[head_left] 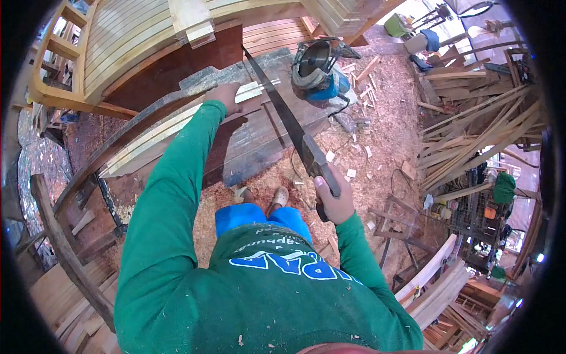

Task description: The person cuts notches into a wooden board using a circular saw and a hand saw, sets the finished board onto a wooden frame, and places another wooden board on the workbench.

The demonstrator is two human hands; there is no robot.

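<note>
Pale strips (pixel 152 138) are laid along the far edge of the desk (pixel 253 154), right ends under the left grip (pixel 226 96), closure unclear. The handsaw (pixel 284 112) is slanted across their long axis; beside its blade, toward the right edge, a circular saw (pixel 315 59) is seen. The handsaw's handle is enclosed by the right grip (pixel 336 198).

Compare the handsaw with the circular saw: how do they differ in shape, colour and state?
The handsaw has a long, narrow, tapering blade; the circular saw has a round disc.
The handsaw is dark all over, while the circular saw has bright blue on its body.
The handsaw is gripped in the right hand; the circular saw is unheld.
Both have dark blades.
</note>
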